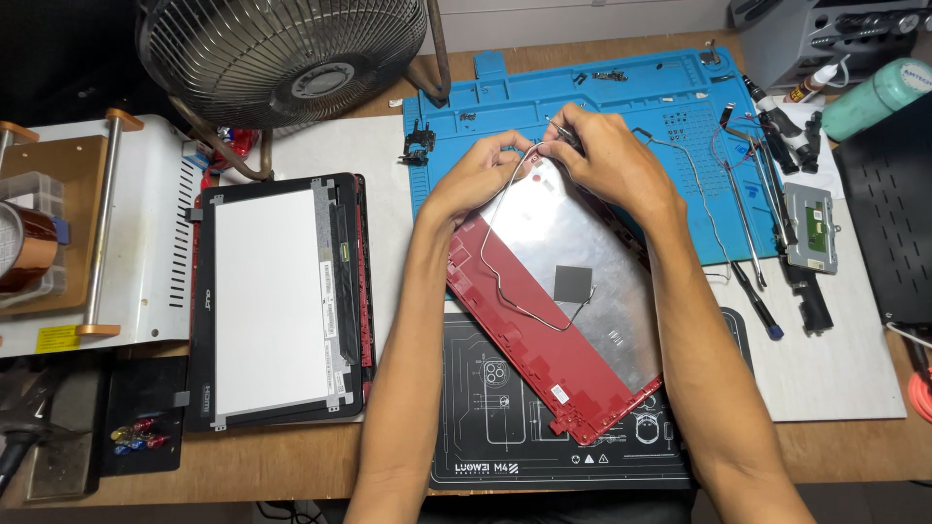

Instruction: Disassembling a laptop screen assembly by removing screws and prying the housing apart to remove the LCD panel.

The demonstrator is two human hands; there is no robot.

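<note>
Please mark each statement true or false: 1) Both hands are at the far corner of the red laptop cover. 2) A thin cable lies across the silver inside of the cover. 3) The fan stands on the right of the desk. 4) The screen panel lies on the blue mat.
1) True: the left hand and right hand meet at the far corner of the red laptop cover.
2) True: the thin cable crosses it.
3) False: the fan is at the far left.
4) False: the screen panel lies left of the blue mat.
</note>
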